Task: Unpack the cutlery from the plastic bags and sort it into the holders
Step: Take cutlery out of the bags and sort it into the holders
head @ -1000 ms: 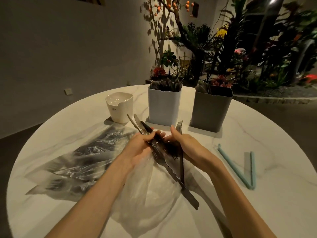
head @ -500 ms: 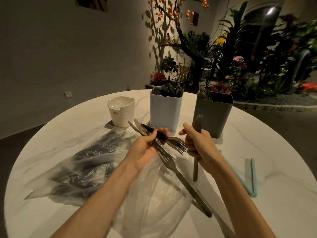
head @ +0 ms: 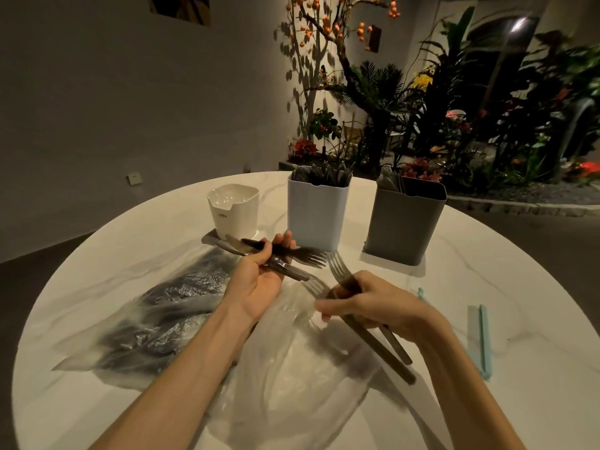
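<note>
Together, our hands work above a round white desk (head: 487, 280). Our left hand (head: 259, 280) is curled around a bundle of cutlery (head: 285, 254), palm up. Our right hand (head: 373, 306) grips two forks (head: 344, 277), tines pointing away. An emptied plastic bag (head: 292, 378) lies beneath; a full bag (head: 162, 319) lies left. Three holders stand beyond: white (head: 233, 212), pale blue (head: 316, 216), grey (head: 402, 222).

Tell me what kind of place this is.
Probably a restaurant or cafe dining area, dimly lit: a round marble table, holders already stocked with cutlery, and a decorative indoor garden with a fruit-hung tree behind.
</note>
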Demonstrator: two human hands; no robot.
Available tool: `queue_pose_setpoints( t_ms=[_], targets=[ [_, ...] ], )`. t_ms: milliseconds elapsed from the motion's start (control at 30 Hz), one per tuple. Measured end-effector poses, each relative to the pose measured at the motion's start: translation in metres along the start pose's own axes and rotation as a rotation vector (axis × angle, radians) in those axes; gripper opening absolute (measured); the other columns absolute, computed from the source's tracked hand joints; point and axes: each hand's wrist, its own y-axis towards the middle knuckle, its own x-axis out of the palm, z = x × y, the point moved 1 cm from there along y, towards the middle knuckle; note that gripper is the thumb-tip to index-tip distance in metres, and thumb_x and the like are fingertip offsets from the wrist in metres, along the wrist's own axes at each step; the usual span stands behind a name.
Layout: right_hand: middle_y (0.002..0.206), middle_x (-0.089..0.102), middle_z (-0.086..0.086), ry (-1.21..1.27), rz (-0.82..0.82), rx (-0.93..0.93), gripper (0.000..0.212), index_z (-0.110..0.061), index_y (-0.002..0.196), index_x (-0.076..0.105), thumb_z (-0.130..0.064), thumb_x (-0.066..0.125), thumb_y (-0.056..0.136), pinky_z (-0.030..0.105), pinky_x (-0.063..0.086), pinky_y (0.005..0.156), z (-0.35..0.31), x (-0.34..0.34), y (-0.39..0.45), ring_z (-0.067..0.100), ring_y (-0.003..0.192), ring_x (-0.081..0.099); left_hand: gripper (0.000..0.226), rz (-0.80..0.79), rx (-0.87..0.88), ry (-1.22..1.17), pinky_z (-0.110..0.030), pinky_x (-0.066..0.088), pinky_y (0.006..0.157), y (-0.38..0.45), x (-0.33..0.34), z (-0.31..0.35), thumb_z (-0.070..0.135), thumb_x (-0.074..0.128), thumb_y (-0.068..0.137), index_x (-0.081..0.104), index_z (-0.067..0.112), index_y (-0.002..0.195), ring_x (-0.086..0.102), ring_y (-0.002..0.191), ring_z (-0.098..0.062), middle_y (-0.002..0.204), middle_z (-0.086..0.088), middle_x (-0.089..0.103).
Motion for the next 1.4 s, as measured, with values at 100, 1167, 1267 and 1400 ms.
queue_pose_setpoints(
  t_ms=[100, 1167, 1267, 1400],
  targets=[
    [0.072, 0.053, 0.007, 0.259, 0.067, -0.141, 0.033, -0.011, 0.075, 0.065, -0.042, 0.069, 0.085, 0.021, 0.038, 0.058, 0.003, -0.012, 0.001, 0.01, 0.061, 0.045, 0.02, -0.014, 0.015, -0.009, -0.046, 0.055, 0.097, -0.005, 0.001, 0.002, 0.001, 0.045, 0.103, 0.064, -0.006, 0.103, 0.073, 0.096, -0.028, 0.111, -0.021, 0.069],
    [0.056, 0.046, -0.006, 1.09, 0.952, -0.305, 0.031, -0.006, 0.083, 0.061, -0.031, 0.058, 0.101, 0.016, 0.024, 0.036, 0.016, -0.028, 0.02, 0.003, 0.039, 0.031, 0.015, -0.098, -0.281, 0.416, -0.015, 0.023, 0.031, -0.012, 0.004, -0.032, 0.004, 0.038, 0.104, 0.052, 0.007, 0.108, 0.031, 0.038, -0.005, 0.064, -0.001, 0.042],
    [0.053, 0.042, -0.005, 0.939, 0.861, -0.218, 0.027, -0.011, 0.08, 0.057, -0.03, 0.06, 0.099, 0.018, 0.028, 0.038, 0.015, -0.023, 0.021, 0.005, 0.041, 0.034, 0.019, -0.149, -0.26, 0.581, -0.016, 0.014, 0.031, -0.016, 0.007, -0.028, 0.017, 0.042, 0.107, 0.054, 0.006, 0.116, 0.02, 0.036, -0.004, 0.057, 0.005, 0.023],
    [0.062, 0.043, 0.006, 0.677, 0.89, -0.274, 0.038, -0.009, 0.074, 0.051, -0.037, 0.065, 0.096, 0.027, 0.041, 0.055, 0.007, -0.008, 0.021, 0.015, 0.057, 0.043, 0.03, -0.284, -0.227, 0.954, -0.02, 0.012, 0.039, -0.032, 0.016, -0.031, 0.035, 0.06, 0.1, 0.07, 0.01, 0.114, 0.016, 0.047, -0.007, 0.062, 0.003, 0.021]
  ],
)
